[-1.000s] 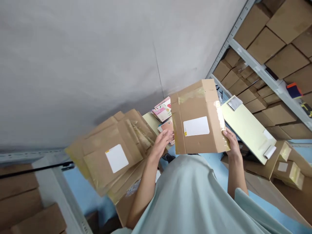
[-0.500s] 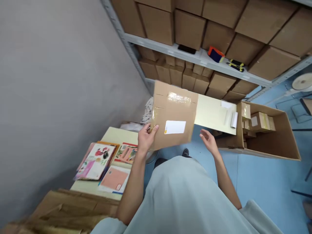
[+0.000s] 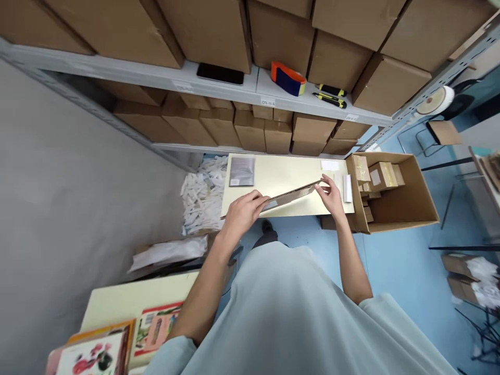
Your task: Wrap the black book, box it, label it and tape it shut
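Brown cartons stand on a grey shelf behind a flat black slab and two yellow-and-black tools.

The counter has room in the middle, between the gray plastic sleeve and the white roll. The flat cardboard, held by the left hand and right hand, crosses its front. Farther right, the roll and the big box stand in the way. Small boxes crowd that box's left; its right is open from above.
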The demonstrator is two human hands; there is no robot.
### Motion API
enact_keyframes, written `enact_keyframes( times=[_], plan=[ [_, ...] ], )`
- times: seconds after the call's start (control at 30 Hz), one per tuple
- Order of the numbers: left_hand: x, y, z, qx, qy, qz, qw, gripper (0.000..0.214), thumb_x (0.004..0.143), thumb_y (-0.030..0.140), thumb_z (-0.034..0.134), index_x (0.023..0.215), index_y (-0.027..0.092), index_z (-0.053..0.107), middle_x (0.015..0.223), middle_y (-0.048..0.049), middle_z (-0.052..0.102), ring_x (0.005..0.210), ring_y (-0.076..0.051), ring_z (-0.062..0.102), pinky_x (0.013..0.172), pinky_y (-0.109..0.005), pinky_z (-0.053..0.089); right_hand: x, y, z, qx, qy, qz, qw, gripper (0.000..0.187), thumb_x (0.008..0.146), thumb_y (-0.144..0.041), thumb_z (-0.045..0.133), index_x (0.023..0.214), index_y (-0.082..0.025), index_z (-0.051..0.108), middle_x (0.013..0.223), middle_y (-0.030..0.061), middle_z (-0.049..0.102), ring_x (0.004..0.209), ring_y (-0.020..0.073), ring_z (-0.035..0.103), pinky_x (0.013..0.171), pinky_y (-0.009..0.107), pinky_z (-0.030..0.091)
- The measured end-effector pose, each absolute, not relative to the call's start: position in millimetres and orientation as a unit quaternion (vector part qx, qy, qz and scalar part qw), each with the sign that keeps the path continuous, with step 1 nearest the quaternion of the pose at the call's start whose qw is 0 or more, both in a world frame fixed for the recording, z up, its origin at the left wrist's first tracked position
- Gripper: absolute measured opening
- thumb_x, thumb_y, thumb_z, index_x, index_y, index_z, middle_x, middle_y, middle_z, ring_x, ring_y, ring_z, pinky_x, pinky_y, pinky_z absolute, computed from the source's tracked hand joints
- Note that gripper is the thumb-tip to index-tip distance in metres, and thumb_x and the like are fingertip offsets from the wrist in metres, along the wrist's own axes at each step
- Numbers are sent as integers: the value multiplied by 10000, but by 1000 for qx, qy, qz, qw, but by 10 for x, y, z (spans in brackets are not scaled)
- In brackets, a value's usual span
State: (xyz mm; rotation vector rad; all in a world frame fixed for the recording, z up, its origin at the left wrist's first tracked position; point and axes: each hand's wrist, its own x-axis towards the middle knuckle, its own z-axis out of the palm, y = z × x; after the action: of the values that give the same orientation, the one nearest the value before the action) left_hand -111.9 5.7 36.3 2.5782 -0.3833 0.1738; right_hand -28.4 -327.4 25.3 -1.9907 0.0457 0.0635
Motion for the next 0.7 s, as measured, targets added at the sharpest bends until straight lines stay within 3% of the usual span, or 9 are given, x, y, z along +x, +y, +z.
enact_keyframes(
  times=[0.17, 0.37, 0.57, 0.7],
  plan=[
    [-443, 69, 303, 942, -181, 34, 281, 313, 1147, 374, 549, 1248, 289, 832, 1110, -66, 762, 919, -222, 740, 799, -324, 545, -7, -3290, 368, -840, 62, 10, 539, 869, 847, -837, 779, 1443, -217, 653, 1502, 202, 683, 1234, 327, 764, 1044, 473, 669],
    [135, -62, 87, 940, -181, -25, 287, 299, 1088, 231, 600, 1295, 268, 812, 1214, -77, 785, 980, -256, 778, 804, -358, 578, 160, -3317, 189, -823, 145, 8, 549, 840, 807, -859, 790, 1357, -235, 666, 1431, 184, 706, 1324, 342, 724, 1124, 509, 630],
    [391, -238, -56, 938, -184, -42, 290, 335, 1106, 183, 536, 1291, 247, 808, 1225, -84, 803, 1009, -262, 781, 915, -389, 599, 325, -3461, 35, -814, 205, 88, 536, 788, 747, -868, 810, 1198, -234, 685, 1362, 178, 743, 1290, 346, 728, 1082, 503, 623],
    [419, -336, -101, 942, -157, -26, 295, 348, 1103, 185, 541, 1340, 236, 791, 1223, -116, 798, 1117, -291, 760, 1028, -454, 590, 609, -3705, 89, -843, 155, 184, 481, 598, 781, -752, 825, 1077, -244, 715, 1293, 137, 787, 1285, 330, 723, 1155, 507, 563]
  ],
)
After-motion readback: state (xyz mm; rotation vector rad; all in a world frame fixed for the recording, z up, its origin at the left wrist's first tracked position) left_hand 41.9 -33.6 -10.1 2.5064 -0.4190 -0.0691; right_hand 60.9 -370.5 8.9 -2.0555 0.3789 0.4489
